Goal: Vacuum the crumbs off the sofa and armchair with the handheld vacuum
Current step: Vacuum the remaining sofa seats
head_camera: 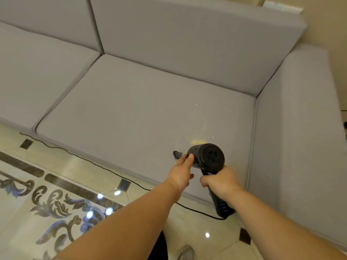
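Now my right hand (221,182) grips the rigid, light-looking handheld vacuum (208,156) by its handle, left hand (183,170) pinching its barrel, nozzle near the crumbs (198,142) on the sofa (131,102).

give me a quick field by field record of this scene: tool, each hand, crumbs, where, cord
tool: black handheld vacuum, rear end facing the camera
right hand: right hand wrapped round the vacuum's handle
left hand: left hand on the side of the vacuum's barrel, thumb on it
crumbs: yellowish crumbs just beyond the vacuum, a few pale specks farther back
where: grey sofa, right seat cushion, near the armrest
cord: black cord trailing over the tiled floor along the sofa front
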`<state>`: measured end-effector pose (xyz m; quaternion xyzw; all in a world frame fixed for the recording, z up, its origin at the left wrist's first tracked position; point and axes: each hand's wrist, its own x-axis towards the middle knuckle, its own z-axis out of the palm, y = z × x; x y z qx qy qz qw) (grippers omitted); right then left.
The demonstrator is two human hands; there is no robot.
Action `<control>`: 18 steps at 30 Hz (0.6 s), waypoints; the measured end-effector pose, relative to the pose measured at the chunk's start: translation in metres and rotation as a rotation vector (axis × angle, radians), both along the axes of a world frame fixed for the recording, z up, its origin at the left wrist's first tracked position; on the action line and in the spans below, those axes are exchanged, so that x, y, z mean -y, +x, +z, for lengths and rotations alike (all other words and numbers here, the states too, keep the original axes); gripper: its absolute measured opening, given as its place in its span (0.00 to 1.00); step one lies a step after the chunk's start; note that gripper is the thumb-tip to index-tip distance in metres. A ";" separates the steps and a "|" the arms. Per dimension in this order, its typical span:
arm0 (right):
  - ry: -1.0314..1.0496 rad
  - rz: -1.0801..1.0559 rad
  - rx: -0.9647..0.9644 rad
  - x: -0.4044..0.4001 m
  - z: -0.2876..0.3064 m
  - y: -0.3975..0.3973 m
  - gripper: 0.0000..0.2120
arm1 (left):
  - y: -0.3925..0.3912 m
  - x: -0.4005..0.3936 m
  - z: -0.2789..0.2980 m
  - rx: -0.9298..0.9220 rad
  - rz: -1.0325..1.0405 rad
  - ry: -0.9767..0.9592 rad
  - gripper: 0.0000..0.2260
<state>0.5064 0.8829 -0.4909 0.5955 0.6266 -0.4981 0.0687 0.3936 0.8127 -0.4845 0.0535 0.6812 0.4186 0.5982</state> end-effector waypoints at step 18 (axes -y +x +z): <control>0.053 -0.005 0.056 0.017 -0.012 0.029 0.11 | 0.025 0.003 -0.014 0.019 -0.045 -0.043 0.23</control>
